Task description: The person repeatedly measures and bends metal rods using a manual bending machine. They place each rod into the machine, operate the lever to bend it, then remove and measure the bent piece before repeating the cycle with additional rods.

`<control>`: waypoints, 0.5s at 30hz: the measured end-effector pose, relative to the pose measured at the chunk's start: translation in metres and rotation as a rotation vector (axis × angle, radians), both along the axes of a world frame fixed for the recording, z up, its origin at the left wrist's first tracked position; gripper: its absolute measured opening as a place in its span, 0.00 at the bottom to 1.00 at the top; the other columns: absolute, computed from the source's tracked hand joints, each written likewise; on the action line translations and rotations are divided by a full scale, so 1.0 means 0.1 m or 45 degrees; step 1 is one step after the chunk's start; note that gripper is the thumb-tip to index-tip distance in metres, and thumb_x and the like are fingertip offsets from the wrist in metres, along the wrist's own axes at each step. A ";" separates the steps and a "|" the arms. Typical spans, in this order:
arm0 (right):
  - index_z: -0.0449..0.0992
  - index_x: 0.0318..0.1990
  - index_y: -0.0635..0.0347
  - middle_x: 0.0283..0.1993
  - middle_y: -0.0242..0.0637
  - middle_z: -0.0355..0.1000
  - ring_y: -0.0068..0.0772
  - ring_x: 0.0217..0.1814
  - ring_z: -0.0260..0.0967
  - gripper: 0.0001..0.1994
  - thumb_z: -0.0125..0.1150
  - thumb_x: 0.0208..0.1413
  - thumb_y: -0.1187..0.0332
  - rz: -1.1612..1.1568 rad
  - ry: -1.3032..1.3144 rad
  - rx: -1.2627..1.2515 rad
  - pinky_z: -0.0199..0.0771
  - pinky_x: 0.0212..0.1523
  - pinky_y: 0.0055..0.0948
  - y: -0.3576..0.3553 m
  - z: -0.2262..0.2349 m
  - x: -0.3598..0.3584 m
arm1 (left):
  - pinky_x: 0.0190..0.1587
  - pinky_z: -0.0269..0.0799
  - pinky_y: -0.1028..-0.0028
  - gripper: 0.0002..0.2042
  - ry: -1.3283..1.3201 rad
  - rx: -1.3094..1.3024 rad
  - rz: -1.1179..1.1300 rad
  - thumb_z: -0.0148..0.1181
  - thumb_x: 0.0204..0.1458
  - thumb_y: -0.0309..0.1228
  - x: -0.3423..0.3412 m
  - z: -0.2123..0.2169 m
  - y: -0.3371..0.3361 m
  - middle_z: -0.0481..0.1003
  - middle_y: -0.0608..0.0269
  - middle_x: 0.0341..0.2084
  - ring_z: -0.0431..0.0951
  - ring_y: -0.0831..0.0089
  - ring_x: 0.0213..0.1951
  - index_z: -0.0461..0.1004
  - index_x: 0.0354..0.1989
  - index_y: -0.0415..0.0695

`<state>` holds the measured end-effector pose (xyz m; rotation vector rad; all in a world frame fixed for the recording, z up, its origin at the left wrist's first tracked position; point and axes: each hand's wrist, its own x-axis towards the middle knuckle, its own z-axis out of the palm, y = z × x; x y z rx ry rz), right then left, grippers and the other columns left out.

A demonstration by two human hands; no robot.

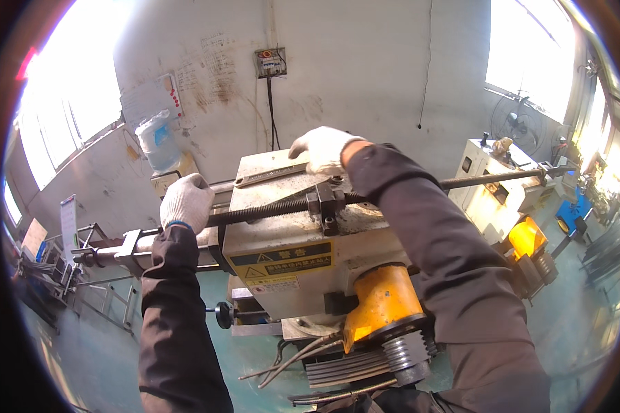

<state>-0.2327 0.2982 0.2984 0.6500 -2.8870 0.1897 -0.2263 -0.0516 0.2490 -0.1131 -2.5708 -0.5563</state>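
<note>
My left hand, in a white knit glove, is closed with its fingers curled down at the left side of the machine. It is beside the left end of a threaded rod; what lies in its fingers is hidden. My right hand, also gloved, is closed over the right end of a grey adjustable wrench on the machine's top. The wrench's handle points left, with a hole in its end. A dark clamp block with nuts sits on the rod, close to my right forearm.
A yellow motor housing with a ribbed metal cylinder projects toward me. Cables hang below the machine. A second pale machine stands right, near a fan. A water jug stands by the left wall.
</note>
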 end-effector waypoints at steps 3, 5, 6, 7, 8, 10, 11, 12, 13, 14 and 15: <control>0.88 0.72 0.51 0.69 0.49 0.88 0.57 0.74 0.85 0.31 0.70 0.59 0.80 -0.057 -0.130 0.157 0.83 0.76 0.46 -0.20 -0.16 -0.37 | 0.58 0.85 0.54 0.13 -0.032 0.038 -0.017 0.69 0.63 0.39 0.00 -0.01 -0.02 0.91 0.44 0.44 0.91 0.43 0.51 0.92 0.46 0.44; 0.88 0.70 0.55 0.67 0.52 0.89 0.58 0.72 0.86 0.29 0.70 0.59 0.78 -0.067 -0.142 0.283 0.84 0.73 0.47 -0.25 -0.27 -0.49 | 0.58 0.85 0.54 0.13 0.010 0.013 -0.040 0.69 0.63 0.39 -0.01 -0.01 -0.04 0.91 0.45 0.44 0.91 0.44 0.50 0.91 0.46 0.44; 0.88 0.70 0.57 0.66 0.54 0.89 0.59 0.71 0.86 0.28 0.71 0.59 0.78 -0.099 -0.156 0.355 0.85 0.72 0.48 -0.25 -0.32 -0.51 | 0.58 0.85 0.54 0.13 0.010 0.006 -0.044 0.69 0.63 0.39 -0.01 -0.02 -0.04 0.91 0.45 0.43 0.91 0.44 0.50 0.91 0.46 0.44; 0.88 0.65 0.61 0.63 0.58 0.89 0.61 0.69 0.86 0.24 0.72 0.59 0.76 -0.088 -0.161 0.376 0.85 0.69 0.51 -0.23 -0.34 -0.52 | 0.58 0.85 0.55 0.13 -0.004 0.030 -0.082 0.68 0.63 0.38 -0.01 -0.03 -0.04 0.91 0.44 0.43 0.91 0.43 0.49 0.91 0.46 0.43; 0.88 0.64 0.61 0.62 0.58 0.89 0.62 0.69 0.86 0.23 0.72 0.60 0.76 -0.061 -0.124 0.347 0.85 0.69 0.51 -0.21 -0.36 -0.50 | 0.58 0.85 0.55 0.13 -0.043 0.046 -0.065 0.68 0.64 0.37 -0.01 -0.03 -0.04 0.91 0.44 0.43 0.91 0.43 0.50 0.91 0.46 0.42; 0.88 0.63 0.62 0.60 0.58 0.88 0.63 0.67 0.86 0.21 0.72 0.61 0.76 0.008 0.036 0.266 0.85 0.68 0.52 -0.16 -0.33 -0.43 | 0.58 0.86 0.55 0.13 -0.004 0.042 -0.037 0.67 0.64 0.38 -0.01 -0.04 -0.03 0.91 0.45 0.43 0.91 0.44 0.49 0.91 0.46 0.42; 0.88 0.60 0.62 0.57 0.57 0.88 0.65 0.65 0.86 0.18 0.70 0.62 0.77 0.008 0.112 0.208 0.86 0.67 0.54 -0.13 -0.29 -0.37 | 0.58 0.86 0.55 0.13 0.012 0.028 -0.033 0.67 0.64 0.38 0.00 -0.03 -0.03 0.91 0.45 0.43 0.92 0.45 0.49 0.91 0.46 0.42; 0.87 0.60 0.61 0.57 0.57 0.87 0.66 0.65 0.85 0.18 0.68 0.64 0.78 -0.098 0.119 0.117 0.85 0.68 0.55 -0.12 -0.21 -0.32 | 0.58 0.86 0.55 0.13 0.028 0.015 -0.032 0.67 0.64 0.38 -0.01 -0.03 -0.03 0.91 0.46 0.43 0.92 0.45 0.50 0.91 0.46 0.43; 0.88 0.60 0.60 0.54 0.55 0.88 0.63 0.60 0.86 0.17 0.69 0.64 0.77 -0.168 0.285 -0.095 0.86 0.64 0.52 -0.09 -0.14 -0.24 | 0.58 0.86 0.55 0.13 0.034 0.007 -0.022 0.67 0.64 0.39 -0.01 -0.03 -0.02 0.91 0.46 0.43 0.92 0.46 0.50 0.91 0.46 0.43; 0.88 0.59 0.59 0.51 0.53 0.89 0.60 0.55 0.88 0.16 0.70 0.65 0.76 -0.226 0.456 -0.313 0.88 0.60 0.50 -0.05 -0.04 -0.13 | 0.58 0.86 0.55 0.13 0.020 0.008 -0.029 0.67 0.64 0.39 -0.01 -0.02 -0.03 0.91 0.46 0.43 0.92 0.45 0.50 0.91 0.46 0.43; 0.87 0.55 0.59 0.48 0.48 0.89 0.50 0.49 0.88 0.09 0.68 0.70 0.73 -0.119 0.600 -0.687 0.88 0.52 0.45 -0.04 0.07 -0.03 | 0.58 0.86 0.55 0.13 -0.003 0.015 -0.025 0.68 0.64 0.39 -0.01 -0.02 -0.03 0.91 0.46 0.43 0.91 0.45 0.50 0.91 0.46 0.43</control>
